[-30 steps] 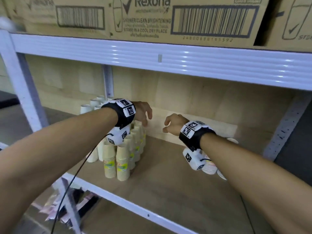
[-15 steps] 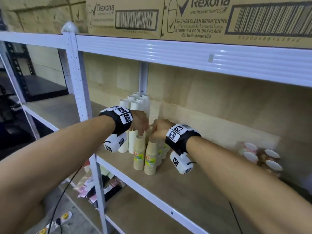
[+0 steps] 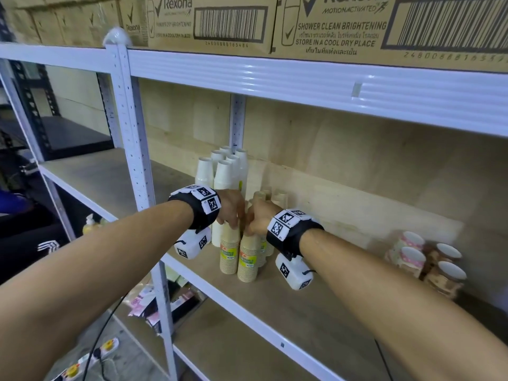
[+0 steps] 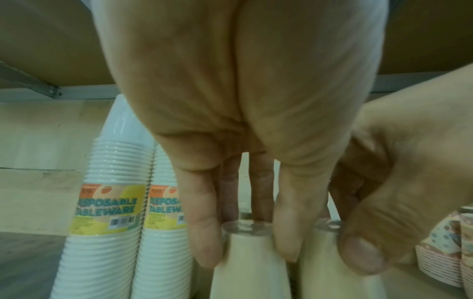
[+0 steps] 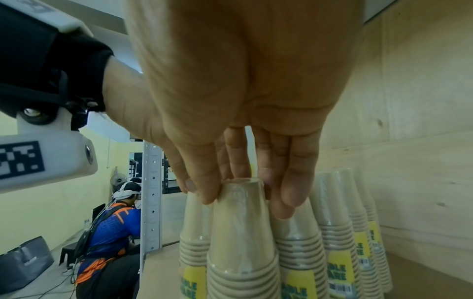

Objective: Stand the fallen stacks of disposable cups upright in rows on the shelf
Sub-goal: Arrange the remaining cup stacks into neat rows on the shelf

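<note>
Two upright beige cup stacks [image 3: 229,254] [image 3: 247,264] stand side by side at the front of the wooden shelf [image 3: 316,306]. My left hand [image 3: 233,221] pinches the top of the left beige stack [image 4: 248,273] from above, fingers curled round its upper end. My right hand [image 3: 251,228] grips the top of the neighbouring stack [image 5: 240,232] in the same way, and shows in the left wrist view as the right hand [image 4: 396,202]. More upright beige stacks [image 5: 335,212] stand behind. Patterned cup stacks [image 3: 412,257] [image 3: 445,270] lie fallen at the right.
Tall white cup stacks [image 3: 220,171] [image 4: 107,202] stand upright at the back left by the white shelf post [image 3: 132,149]. Cardboard boxes [image 3: 330,23] fill the shelf above. The shelf board between the beige and patterned stacks is bare. A person in blue [image 5: 110,232] crouches beyond the rack.
My right hand has moved left from mid-shelf to the beige stacks. Both hands have closed on the tops of the two front stacks.
</note>
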